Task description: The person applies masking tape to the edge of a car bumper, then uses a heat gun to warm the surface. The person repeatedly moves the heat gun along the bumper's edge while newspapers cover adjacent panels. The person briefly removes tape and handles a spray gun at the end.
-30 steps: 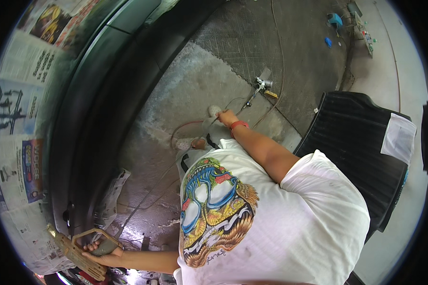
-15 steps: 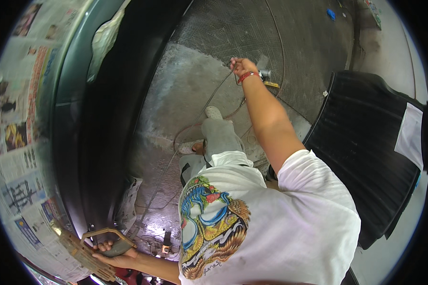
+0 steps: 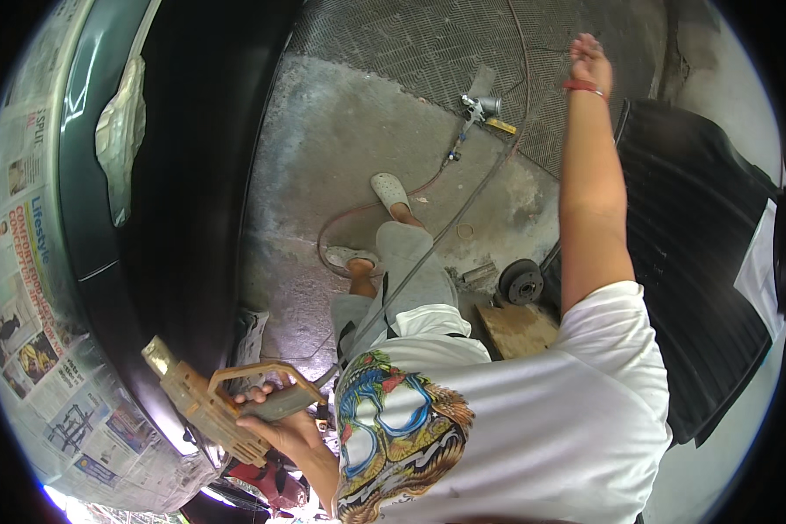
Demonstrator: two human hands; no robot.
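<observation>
My left hand [image 3: 281, 430] is wrapped round the grey handle [image 3: 290, 403] of the tan heat gun [image 3: 203, 403], fingers inside its loop-shaped guard [image 3: 255, 368]; I judge it stiff and moderately heavy, with a hard shell and little give, best gripped by that handle and kept clear of the metal nozzle [image 3: 156, 355], which could be hot; the gun lies in my palm, its body slanting up and left beyond my fingers, the nozzle just beside the black car panel [image 3: 203, 210]; its cord [image 3: 425, 252], likely bendy but springy, runs from the handle across my legs; my right hand [image 3: 590, 63] is stretched out well apart from the gun, fingers loosely curled, and I cannot tell whether it has hold of anything.
</observation>
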